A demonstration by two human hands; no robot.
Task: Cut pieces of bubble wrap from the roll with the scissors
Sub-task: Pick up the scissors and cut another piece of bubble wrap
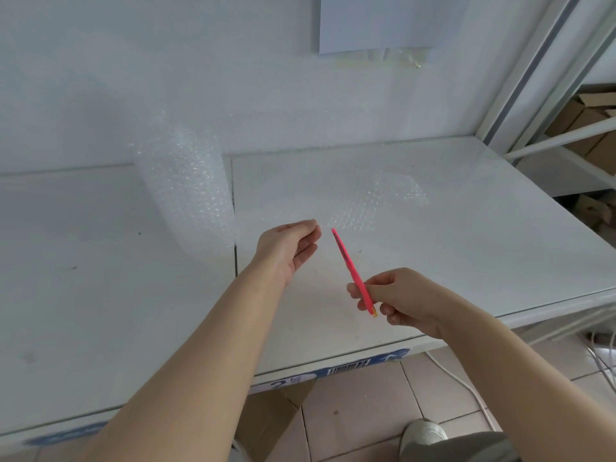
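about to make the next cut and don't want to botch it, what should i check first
1. Scissors in right hand: ok, gripped at the handle end.
2. Blades open: not ok, they look closed.
3. Left hand holding wrap: not ok, open, holding nothing.
4. Bubble wrap roll in reach on the table: ok.
5. Sheet pulled out from roll: cannot tell, too clear against white.

Right hand (pixel 406 301) pinches pink scissors (pixel 350 268); left hand (pixel 286 248) hovers near roll (pixel 186 188).
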